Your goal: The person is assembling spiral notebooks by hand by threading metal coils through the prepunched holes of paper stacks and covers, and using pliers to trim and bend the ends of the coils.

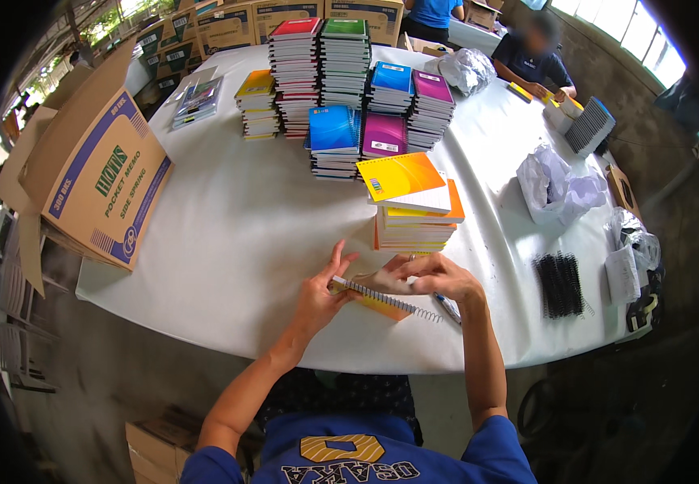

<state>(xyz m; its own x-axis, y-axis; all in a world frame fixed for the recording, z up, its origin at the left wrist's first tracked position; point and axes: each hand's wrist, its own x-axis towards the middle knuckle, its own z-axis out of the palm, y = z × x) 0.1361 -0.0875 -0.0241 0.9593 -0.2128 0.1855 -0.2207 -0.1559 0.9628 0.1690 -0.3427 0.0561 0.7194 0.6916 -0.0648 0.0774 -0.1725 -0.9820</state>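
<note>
A small spiral notebook with a yellow-orange cover stands tilted on the table in front of me, its wire coil facing up. The coil's loose end sticks out past the right edge of the pages. My left hand grips the left end, index finger raised. At the far side, the fingers of my right hand are curled at a greyish-brown back cover, partly smeared by motion. Beneath the right wrist lies a slim blue-and-dark tool, mostly hidden. Just beyond is a stack of yellow and orange notebooks.
Stacks of red, green, blue and purple notebooks stand farther back. An open carton is at the left edge. Right of me lie black wire coils and crumpled plastic bags. A co-worker handles yellow pads at the far right.
</note>
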